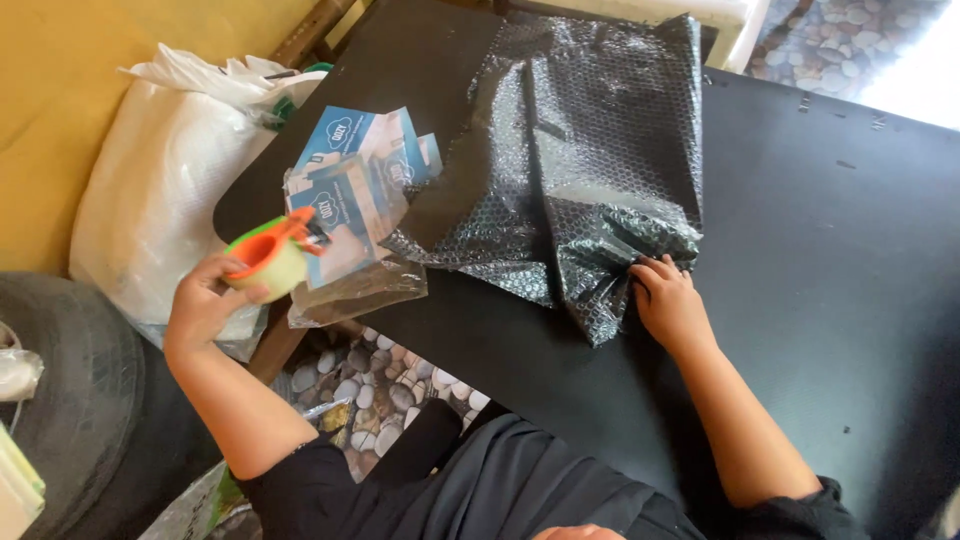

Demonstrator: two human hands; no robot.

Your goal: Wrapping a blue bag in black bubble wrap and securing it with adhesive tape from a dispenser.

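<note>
My left hand [200, 300] holds a tape dispenser [272, 255] with an orange and green frame and a roll of clear tape, raised off the table's left edge. My right hand [668, 300] presses its fingers down on the near folded end of a parcel wrapped in black bubble wrap [580, 150]. The parcel lies on the black table [830, 250] and spreads wide toward the far side. Next to the dispenser, a clear plastic sleeve of blue and white printed cards [355, 190] lies at the table's left corner.
A large white sack [160, 190] leans against the yellow wall on the left. A black tyre [80, 400] lies at the lower left. The floor below the table has a pebble pattern [385, 385]. My black clothing fills the bottom middle.
</note>
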